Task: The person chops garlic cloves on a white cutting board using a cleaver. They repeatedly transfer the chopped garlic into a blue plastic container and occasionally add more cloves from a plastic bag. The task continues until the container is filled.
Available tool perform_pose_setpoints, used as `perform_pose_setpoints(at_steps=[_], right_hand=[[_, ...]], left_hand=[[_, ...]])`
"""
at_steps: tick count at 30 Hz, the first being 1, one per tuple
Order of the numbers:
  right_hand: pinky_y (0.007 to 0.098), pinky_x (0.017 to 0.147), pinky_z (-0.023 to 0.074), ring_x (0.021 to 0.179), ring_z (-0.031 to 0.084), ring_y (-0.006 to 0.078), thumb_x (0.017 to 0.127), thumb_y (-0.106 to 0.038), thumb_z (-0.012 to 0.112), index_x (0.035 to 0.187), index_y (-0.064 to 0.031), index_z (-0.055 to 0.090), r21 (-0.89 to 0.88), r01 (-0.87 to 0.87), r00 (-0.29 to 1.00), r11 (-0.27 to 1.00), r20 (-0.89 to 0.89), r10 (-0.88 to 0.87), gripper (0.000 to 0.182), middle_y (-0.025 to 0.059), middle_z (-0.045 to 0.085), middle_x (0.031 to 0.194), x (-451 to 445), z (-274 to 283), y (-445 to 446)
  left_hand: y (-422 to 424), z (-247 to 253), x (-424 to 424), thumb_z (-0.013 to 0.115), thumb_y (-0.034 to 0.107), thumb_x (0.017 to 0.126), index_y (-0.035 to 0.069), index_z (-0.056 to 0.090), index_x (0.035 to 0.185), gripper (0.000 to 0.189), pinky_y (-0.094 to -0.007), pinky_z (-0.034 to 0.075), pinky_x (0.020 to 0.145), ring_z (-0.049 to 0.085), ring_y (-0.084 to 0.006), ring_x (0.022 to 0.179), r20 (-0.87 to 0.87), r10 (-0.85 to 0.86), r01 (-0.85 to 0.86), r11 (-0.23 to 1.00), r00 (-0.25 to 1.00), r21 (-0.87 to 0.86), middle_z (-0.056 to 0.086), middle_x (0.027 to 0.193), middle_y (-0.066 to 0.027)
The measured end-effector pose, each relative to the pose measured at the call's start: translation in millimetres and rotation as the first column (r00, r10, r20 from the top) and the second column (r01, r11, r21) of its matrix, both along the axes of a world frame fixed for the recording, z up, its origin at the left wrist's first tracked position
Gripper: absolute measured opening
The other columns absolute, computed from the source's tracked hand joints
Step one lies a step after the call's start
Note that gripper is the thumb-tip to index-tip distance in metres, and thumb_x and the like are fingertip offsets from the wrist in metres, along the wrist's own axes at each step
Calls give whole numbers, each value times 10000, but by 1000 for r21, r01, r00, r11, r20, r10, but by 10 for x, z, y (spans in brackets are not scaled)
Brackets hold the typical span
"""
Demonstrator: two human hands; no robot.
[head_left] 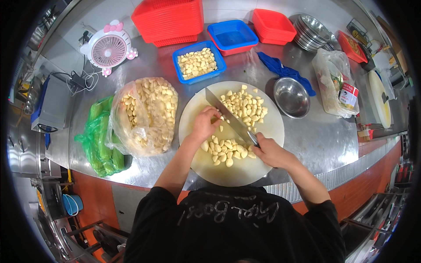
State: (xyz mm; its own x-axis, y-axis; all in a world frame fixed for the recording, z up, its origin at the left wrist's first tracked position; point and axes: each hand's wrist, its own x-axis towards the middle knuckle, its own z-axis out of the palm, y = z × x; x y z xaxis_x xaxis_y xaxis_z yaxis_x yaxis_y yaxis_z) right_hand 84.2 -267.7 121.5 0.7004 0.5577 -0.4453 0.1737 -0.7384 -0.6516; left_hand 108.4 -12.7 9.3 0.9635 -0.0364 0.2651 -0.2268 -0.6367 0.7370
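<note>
A kitchen knife (229,113) with a broad steel blade is held by its handle in my right hand (271,152). Its blade slants across a round white cutting board (230,177), with the tip pointing to the far left. Close to the blade's left side, my left hand (206,124) pinches a small garlic clove (221,117) in its fingertips. Beyond the knife lies a pile of garlic pieces (246,107). A second group of peeled garlic cloves (227,152) sits on the near part of the board, between my forearms.
Left of the board stand a plastic bag of peeled garlic (151,111) and a green bag of vegetables (102,141). Behind are a blue basket of garlic (199,79), stacked red baskets (169,23) and a fan (109,49). A steel bowl (291,97) and blue cloth (286,70) lie right.
</note>
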Motion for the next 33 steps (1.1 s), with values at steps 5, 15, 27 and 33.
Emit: perform_pose_setpoints(at_steps=[5, 15, 27, 33], right_hand=[[424, 566, 457, 584, 584, 327, 939, -204, 492, 1012, 47, 403, 156, 82, 996, 984, 22, -87, 277, 200, 585, 674, 131, -354, 76], [467, 642, 475, 686, 615, 409, 936, -231, 502, 1080, 46, 428, 104, 41, 999, 994, 18, -43, 321, 241, 614, 731, -61, 121, -172], [530, 700, 459, 766, 595, 476, 935, -241, 484, 1042, 45, 412, -22, -93, 994, 995, 58, 94, 314, 291, 609, 765, -95, 105, -119], [468, 639, 473, 685, 609, 396, 930, -229, 497, 1047, 44, 421, 117, -74, 993, 990, 102, 62, 307, 242, 602, 734, 91, -309, 97]], left_hand=[[-17, 150, -94, 718, 36, 724, 36, 650, 861, 153, -354, 496, 807, 605, -281, 926, 11, -22, 22, 1000, 1000, -4, 614, 972, -92], [3, -47, -251, 706, 15, 741, 42, 674, 858, 125, -347, 519, 635, 629, -258, 704, -72, 78, -79, 997, 994, -3, 645, 870, -108], [-36, -41, -219, 701, 9, 715, 30, 667, 800, 94, -353, 514, 599, 629, -277, 655, -16, 140, -140, 990, 990, 12, 642, 769, -134], [-9, 64, -277, 703, 22, 738, 29, 640, 867, 144, -336, 506, 636, 621, -214, 672, -170, 136, -176, 952, 976, -251, 646, 792, -89]])
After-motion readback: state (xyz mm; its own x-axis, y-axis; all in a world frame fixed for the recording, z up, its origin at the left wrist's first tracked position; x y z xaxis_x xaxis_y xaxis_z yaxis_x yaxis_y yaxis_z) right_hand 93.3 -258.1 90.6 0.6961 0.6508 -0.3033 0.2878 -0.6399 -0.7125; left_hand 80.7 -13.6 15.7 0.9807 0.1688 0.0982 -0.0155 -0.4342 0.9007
